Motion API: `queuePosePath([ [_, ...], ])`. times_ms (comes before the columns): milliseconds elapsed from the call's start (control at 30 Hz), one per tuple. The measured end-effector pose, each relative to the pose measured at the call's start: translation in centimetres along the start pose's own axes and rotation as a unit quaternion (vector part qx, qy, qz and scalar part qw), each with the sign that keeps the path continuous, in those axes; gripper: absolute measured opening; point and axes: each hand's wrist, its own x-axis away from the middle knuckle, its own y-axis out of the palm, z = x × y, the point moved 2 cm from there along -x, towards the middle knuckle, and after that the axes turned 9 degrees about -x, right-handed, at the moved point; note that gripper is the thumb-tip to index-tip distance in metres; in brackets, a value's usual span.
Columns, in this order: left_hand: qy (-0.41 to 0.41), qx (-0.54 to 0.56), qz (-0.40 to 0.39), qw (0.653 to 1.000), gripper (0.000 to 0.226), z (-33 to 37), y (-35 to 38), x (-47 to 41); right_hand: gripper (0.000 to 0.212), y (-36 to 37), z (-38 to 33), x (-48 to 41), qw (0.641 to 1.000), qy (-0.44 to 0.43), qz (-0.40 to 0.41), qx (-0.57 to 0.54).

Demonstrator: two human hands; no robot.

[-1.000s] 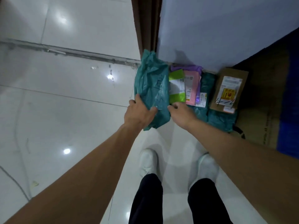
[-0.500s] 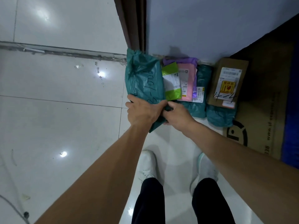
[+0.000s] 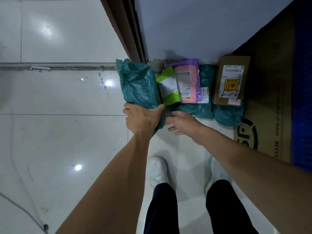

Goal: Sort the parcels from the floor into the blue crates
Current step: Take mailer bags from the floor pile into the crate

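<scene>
The left hand (image 3: 143, 119) has its fingers (image 3: 127, 108) clamped on the near end of a crinkled teal plastic mailer (image 3: 138, 85), which is on the glossy tiled floor (image 3: 67, 132) by the wall (image 3: 185, 31). The right hand (image 3: 183, 125) is just beside it, fingers loosely apart. A green pouch (image 3: 168, 89), a pink mailer (image 3: 186, 85) and a flat cardboard box (image 3: 231, 80) lie alongside.

floor (image 3: 59, 132): glossy smooth tile, reflects lamps | teal parcel (image 3: 139, 85): crinkled plastic film, slight sheen | green parcel (image 3: 168, 89) and pink parcel (image 3: 186, 85): smooth plastic with paper labels | box (image 3: 231, 80): matt brown cardboard | flattened carton (image 3: 270, 115): matt printed cardboard
</scene>
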Motion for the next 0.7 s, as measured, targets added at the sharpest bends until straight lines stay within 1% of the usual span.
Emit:
queuePosePath([
  [100, -0.019, -0.008, -0.001, 1.0, 0.104, -1.3, -1.8, 0.4, 0.025, -0.5, 0.2, 1.5, 0.999, 0.006, 0.03, 0.026],
  [200, -0.052, 0.001, -0.007, 0.999, 0.109, -3.0, -4.1, 1.4, 0.041, -0.8, 0.5, 3.7, 0.997, 0.029, 0.043, 0.063],
  [300, -0.058, 0.005, -0.01, 0.998, 0.109, -3.8, -6.9, 3.3, 0.042, -0.9, 0.1, 6.7, 0.996, 0.04, 0.037, 0.075],
  [400, -0.035, -0.007, -0.011, 0.999, 0.106, -3.6, -9.5, 5.8, 0.038, -0.7, -1.0, 10.0, 0.995, 0.049, 0.029, 0.088],
  [533, 0.011, -0.01, -0.004, 1.0, 0.102, -1.8, -13.2, 10.3, 0.017, -0.4, -3.8, 14.5, 0.995, 0.024, 0.029, 0.096],
  [567, 0.023, -0.015, -0.003, 1.0, 0.101, -1.1, -14.2, 11.8, 0.015, -0.5, -4.7, 15.8, 0.995, 0.011, 0.032, 0.094],
  [633, 0.052, -0.024, -0.004, 0.998, 0.102, 0.2, -16.0, 14.5, 0.017, -0.9, -6.2, 18.2, 0.995, -0.009, 0.046, 0.083],
  [700, 0.079, -0.03, -0.008, 0.996, 0.104, 1.5, -17.7, 17.1, 0.027, -1.5, -7.5, 20.8, 0.995, -0.022, 0.064, 0.074],
])
